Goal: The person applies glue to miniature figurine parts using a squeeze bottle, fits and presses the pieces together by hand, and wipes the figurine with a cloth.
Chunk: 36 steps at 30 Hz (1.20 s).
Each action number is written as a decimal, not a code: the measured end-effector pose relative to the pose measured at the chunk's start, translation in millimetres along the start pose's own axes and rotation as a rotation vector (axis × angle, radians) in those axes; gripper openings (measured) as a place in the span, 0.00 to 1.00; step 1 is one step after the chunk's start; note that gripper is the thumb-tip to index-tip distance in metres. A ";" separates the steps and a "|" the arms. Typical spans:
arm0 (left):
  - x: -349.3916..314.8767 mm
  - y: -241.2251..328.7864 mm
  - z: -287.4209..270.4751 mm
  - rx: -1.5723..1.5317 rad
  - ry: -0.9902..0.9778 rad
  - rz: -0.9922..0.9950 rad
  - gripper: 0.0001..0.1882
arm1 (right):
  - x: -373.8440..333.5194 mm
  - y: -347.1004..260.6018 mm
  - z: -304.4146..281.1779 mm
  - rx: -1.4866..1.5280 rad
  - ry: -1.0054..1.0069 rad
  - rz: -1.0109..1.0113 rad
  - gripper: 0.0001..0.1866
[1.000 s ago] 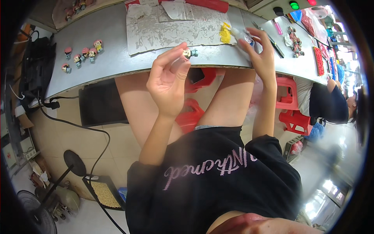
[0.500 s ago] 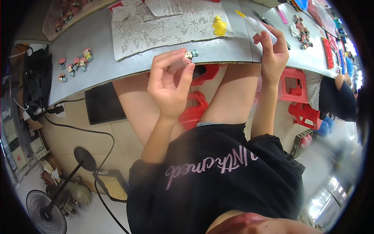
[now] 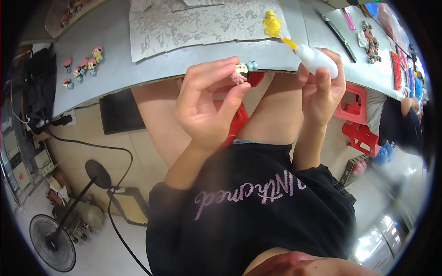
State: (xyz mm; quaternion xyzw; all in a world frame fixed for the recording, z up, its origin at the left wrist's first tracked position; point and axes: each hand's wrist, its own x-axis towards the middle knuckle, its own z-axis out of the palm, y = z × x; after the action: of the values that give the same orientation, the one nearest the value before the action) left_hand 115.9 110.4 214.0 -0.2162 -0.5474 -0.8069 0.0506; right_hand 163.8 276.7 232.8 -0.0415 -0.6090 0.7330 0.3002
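Between the thumb and fingers of my left hand is a small doll figurine with pink hair and blue-grey legs, tilted sideways over the table's near edge. My right hand is closed round a white squeeze bottle, whose yellow nozzle points up and left, toward the figurine's side but apart from it. Past the nozzle, a yellow blob lies on a stained white sheet. Several similar figurines stand on the table at the left.
The grey table spans the far side. A black-handled craft knife and a cluster of reddish-brown small parts lie at the right. A tray of figurines sits far left. Red stools and a standing fan are on the floor.
The bottle has come down and left, nearer the figurine, with its nozzle lower. My left hand has shifted slightly right with the figurine. The craft knife shows more fully now.
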 end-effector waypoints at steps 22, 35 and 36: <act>1.1 -6.3 -10.1 0.028 -0.010 0.098 0.16 | -10.2 -3.5 1.6 -0.183 0.057 0.004 0.14; 3.5 -20.2 -10.2 0.008 0.095 -0.003 0.15 | -5.4 3.1 4.1 -0.661 -0.002 -0.123 0.14; 3.6 -20.8 -10.2 0.007 0.097 -0.005 0.15 | -6.7 0.5 1.1 -0.655 0.025 -0.141 0.13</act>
State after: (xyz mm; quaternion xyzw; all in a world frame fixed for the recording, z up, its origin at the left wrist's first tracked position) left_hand 103.1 110.0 194.4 -0.1753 -0.5477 -0.8146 0.0756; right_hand 168.5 272.4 230.6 -0.1024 -0.8099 0.4752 0.3283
